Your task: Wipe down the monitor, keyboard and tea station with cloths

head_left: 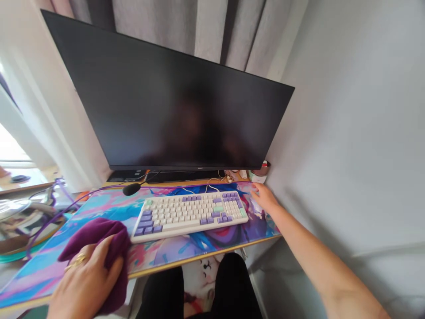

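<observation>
My left hand (84, 283) lies on a purple cloth (96, 235) at the near left of a colourful desk mat (186, 250), fingers curled over the cloth, rings on them. My right hand (264, 197) reaches to the far right corner of the mat, just right of a white and purple keyboard (189, 212). Its fingers rest on the mat's edge, and I cannot see whether they pinch anything. The keyboard sits in the middle of the mat, below a large dark monitor (166, 97).
A black microphone tip (131, 189) and a purple cable (66, 208) lie at the mat's back left. Small items and white cables (229, 177) sit under the monitor's right end. A grey wall (348, 133) closes the right side. Clutter (20, 217) stands at left.
</observation>
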A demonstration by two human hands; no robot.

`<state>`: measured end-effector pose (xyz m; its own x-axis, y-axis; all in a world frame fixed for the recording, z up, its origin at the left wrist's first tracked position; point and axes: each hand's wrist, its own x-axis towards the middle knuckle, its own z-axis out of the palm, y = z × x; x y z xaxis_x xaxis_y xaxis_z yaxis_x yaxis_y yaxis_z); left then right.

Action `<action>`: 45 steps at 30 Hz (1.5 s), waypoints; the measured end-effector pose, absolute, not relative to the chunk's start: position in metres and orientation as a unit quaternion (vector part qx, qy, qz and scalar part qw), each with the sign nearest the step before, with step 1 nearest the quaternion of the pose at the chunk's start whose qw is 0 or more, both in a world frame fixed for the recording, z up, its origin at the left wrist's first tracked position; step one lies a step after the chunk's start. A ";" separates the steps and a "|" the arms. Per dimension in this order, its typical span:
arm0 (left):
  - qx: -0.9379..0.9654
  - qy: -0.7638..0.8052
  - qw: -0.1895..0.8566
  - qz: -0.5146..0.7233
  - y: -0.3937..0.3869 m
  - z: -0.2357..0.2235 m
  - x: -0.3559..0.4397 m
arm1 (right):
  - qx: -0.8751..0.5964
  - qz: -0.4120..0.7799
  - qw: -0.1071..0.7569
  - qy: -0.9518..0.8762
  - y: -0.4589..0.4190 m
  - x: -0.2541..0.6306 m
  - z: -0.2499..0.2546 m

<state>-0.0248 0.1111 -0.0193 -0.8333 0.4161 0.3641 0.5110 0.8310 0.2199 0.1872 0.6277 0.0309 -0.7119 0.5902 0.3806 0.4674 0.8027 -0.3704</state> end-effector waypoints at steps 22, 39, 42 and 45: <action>-0.477 -0.817 0.076 -0.315 0.209 -0.015 0.108 | -0.011 0.341 0.205 -0.917 0.380 0.259 0.010; -0.487 -0.685 -0.270 -0.470 0.245 0.005 0.118 | -0.101 0.205 0.186 -0.956 0.392 0.235 -0.028; -0.483 -0.721 -0.189 -0.459 0.221 0.005 0.102 | -0.077 0.181 0.187 -0.963 0.405 0.237 -0.024; -0.439 -0.756 -0.131 -0.466 0.198 0.006 0.084 | -0.068 0.167 0.188 -0.965 0.424 0.249 -0.011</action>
